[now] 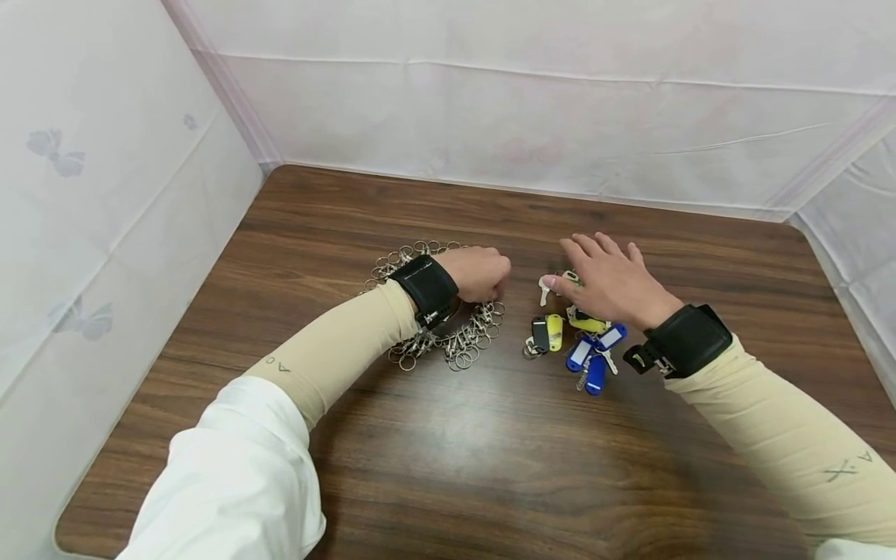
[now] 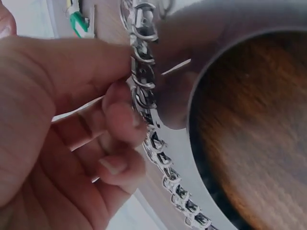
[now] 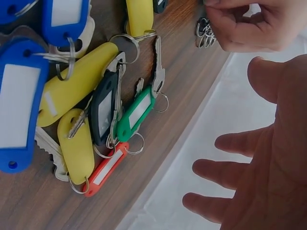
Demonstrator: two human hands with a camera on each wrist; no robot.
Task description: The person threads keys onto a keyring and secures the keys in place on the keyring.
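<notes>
On the near part of the dark wooden worktop (image 1: 434, 467) lie only the person's two forearms in beige sleeves, each with a black wrist strap. Farther in, right of centre, lies a heap of keys with plastic key tags (image 1: 577, 342): blue tags (image 3: 19, 110) nearest, then yellow tags (image 3: 76, 81), a black tag (image 3: 103, 112), a green tag (image 3: 136, 111) and a red tag (image 3: 106, 167), each on a small split ring, some with a silver key (image 3: 157, 67) attached. The right hand (image 1: 612, 284) hovers over the far side of this heap, palm down, its grip spread, fingers straight and apart, holding nothing; the right wrist view shows the open fingers above the tags without touching them. Left of centre, at about the same depth, sits a pile of metal key rings and snap clips (image 1: 448, 334), spread in a rough ring around the left wrist. The left hand (image 1: 479, 272) rests at the right edge of that pile, its grip curled, with thumb and fingertips (image 2: 122, 112) pinching a strand of linked metal clips (image 2: 144, 81) that runs down past the fingers. The two hands are near each other but apart. Beyond the worktop, white fabric walls (image 1: 490, 109) close the far side and both flanks.
</notes>
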